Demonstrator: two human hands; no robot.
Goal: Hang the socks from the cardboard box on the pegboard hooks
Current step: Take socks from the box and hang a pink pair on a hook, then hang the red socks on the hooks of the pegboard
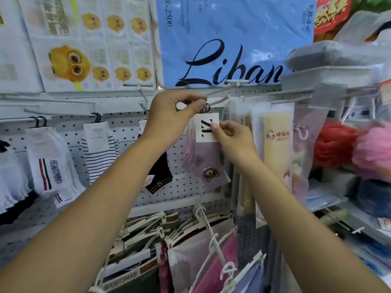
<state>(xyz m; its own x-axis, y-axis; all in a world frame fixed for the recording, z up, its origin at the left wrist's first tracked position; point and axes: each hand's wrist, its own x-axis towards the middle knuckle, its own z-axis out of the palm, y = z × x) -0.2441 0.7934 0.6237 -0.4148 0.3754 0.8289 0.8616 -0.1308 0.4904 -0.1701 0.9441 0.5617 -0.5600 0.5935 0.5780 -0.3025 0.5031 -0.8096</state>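
"Liban" on blue bag (232, 28), "ZL" on sock card (206, 129)

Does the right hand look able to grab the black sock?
Probably not: the right hand pinches the label of the pink socks, and the left forearm crosses in front of the black sock.

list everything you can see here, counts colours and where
lilac bear socks: one pair in front, white label, centre of pegboard
hook: one, white, just above them
black sock: one, left of them
striped socks: one bunch, white and navy, further left
white socks: one bunch, far left
red puff: one, right
pink puff: one, far right
blue pack: one, top centre
left hand: pinches the socks' hanger top
right hand: pinches the label
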